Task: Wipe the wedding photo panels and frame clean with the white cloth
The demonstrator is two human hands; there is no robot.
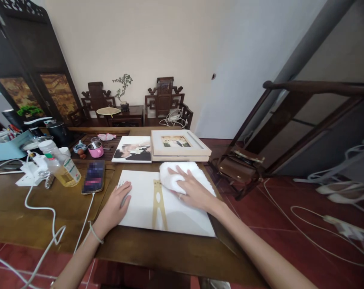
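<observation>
Board (140, 208) with a gold shape (156, 210) on its white face lies flat on the brown table (64, 212) in front of me. My left hand (119, 200) rests open on its left edge, fingers slightly bent. My right hand (195, 190) lies with fingers spread on a white cloth (201, 172) over the board's far right part. Beyond sits a framed picture (182, 141); a phone (94, 176) lies to the left.

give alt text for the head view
A person's right hand rests on a white cloth over a white board with a gold shape; the left hand touches the board's left edge. Nearby on the table lies a phone.
</observation>
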